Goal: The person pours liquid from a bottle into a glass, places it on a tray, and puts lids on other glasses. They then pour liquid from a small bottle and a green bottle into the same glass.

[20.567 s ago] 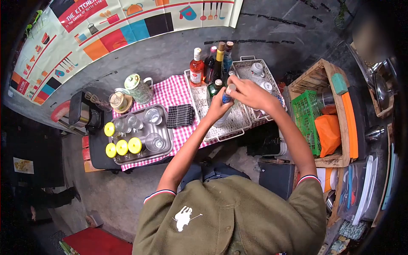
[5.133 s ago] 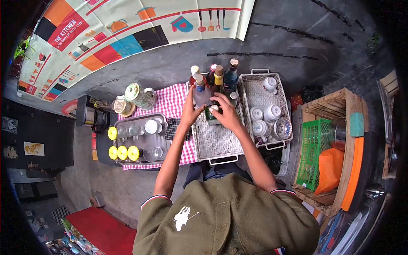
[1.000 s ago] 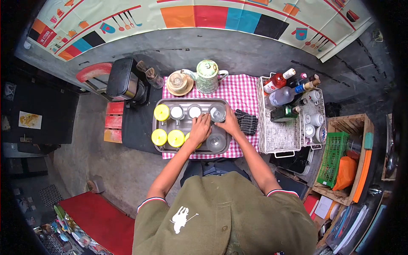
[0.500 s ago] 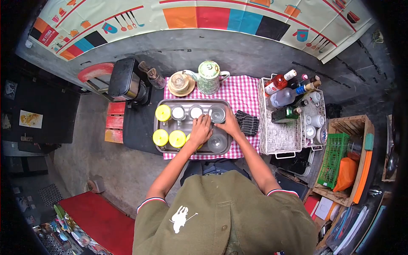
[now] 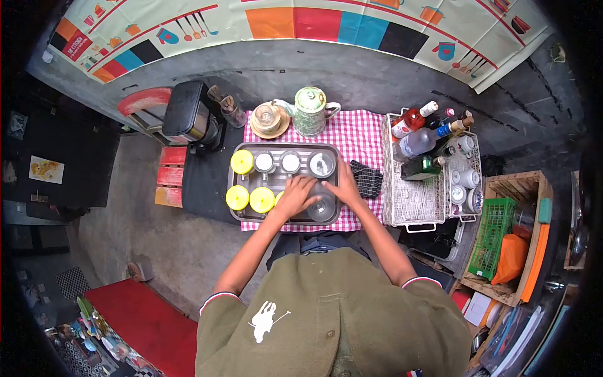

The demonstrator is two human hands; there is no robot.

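Note:
My left hand [image 5: 296,196] hovers over the front middle of a grey tray [image 5: 276,147], open with its fingers spread, and partly hides a yellow-topped cup. To its right, my right hand [image 5: 343,185] is open at the tray's right side, thumb apart, beside a clear glass [image 5: 322,165] with something white in it. Another clear glass [image 5: 321,208] stands in the front right corner between my wrists. Along the back row are two glass mugs with white tops or contents [image 5: 264,162] [image 5: 290,163] and a yellow-topped mug [image 5: 242,161]. More yellow tops [image 5: 262,199] show in the front row.
Behind the tray stand a green patterned pot [image 5: 309,113] and a glass on saucers [image 5: 268,119]. A dark checked cloth [image 5: 365,180] lies right of the tray on the pink checked tablecloth [image 5: 358,129]. Farther right, a white wicker basket [image 5: 414,204] holds bottles; a black dispenser [image 5: 186,113] stands left.
The white piece at my left fingers is now in the back right glass. My left hand has drawn back and spread open; my right hand has let go of that glass.

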